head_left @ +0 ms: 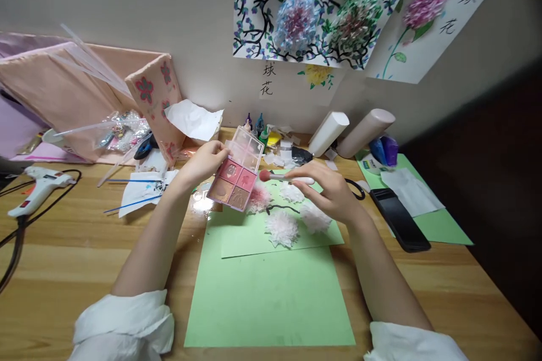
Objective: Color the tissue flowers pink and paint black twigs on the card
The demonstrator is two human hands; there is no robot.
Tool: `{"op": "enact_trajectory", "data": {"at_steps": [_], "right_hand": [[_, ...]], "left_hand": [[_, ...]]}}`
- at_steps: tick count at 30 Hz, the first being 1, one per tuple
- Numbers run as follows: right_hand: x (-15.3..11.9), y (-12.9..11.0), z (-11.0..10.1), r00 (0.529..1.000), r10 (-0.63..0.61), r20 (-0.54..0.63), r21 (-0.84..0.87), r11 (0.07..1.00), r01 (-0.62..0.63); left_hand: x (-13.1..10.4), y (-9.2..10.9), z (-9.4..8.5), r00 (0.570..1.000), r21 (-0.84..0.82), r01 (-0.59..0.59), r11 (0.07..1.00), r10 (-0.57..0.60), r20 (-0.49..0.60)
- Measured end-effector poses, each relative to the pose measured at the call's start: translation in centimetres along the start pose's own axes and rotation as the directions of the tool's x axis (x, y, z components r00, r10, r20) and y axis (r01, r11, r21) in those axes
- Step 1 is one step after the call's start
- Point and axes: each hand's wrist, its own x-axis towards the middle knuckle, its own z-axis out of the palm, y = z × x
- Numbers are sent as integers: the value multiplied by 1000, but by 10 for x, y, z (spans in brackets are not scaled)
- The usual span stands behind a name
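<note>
My left hand [204, 163] grips an open four-pan powder palette [232, 185] by its left edge, tilted, with its clear lid raised at the back. Between the fingers of my right hand [328, 187] is the white handle of a brush [284, 177]. The brush's pink-red bristles are just right of the palette, apart from it. Below lie fluffy paper flowers: a pink one [259, 197] partly behind the palette, and several pale ones, such as a whitish flower [283, 228]. A dark twisted strip [283, 208] runs between them on a green sheet [241, 242].
A larger green sheet [271, 304] lies in front. At the left are a glue gun [40, 192] with its cable and a pink fabric box [154, 96]. A phone [399, 219] rests at the right; two bottles [328, 132] lean by the wall under flower artwork [313, 11].
</note>
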Motion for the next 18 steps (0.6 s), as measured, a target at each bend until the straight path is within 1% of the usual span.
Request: {"op": "enact_trajectory", "data": {"at_steps": [1, 4, 6, 8, 11, 13, 15, 18], "right_hand": [[-3, 1, 0, 1000, 1, -14, 8, 1000, 0], [-10, 1, 6, 998, -67, 14, 11, 998, 67], [-15, 1, 11, 994, -111, 10, -29, 993, 111], [-20, 2, 14, 992, -125, 9, -92, 988, 126], [-30, 5, 9, 995, -92, 47, -179, 979, 99], [-36, 8, 4, 997, -58, 53, -204, 977, 67], [-41, 11, 1, 999, -41, 20, -193, 980, 44], [-46, 13, -1, 1000, -21, -18, -159, 987, 18]], "left_hand": [[1, 0, 5, 1000, -42, 2, 999, -2, -1], [4, 1, 23, 1000, -174, 9, 985, -5, 21], [5, 2, 34, 998, -248, 27, 968, -13, 55], [6, 1, 43, 997, -300, 47, 953, -26, 73], [8, -2, 51, 998, -339, 58, 939, -44, 50], [8, -3, 55, 998, -354, 59, 933, -53, 26], [8, -2, 59, 998, -376, 64, 924, -61, 19], [4, 3, 64, 997, -417, 76, 906, -65, 40]]}}
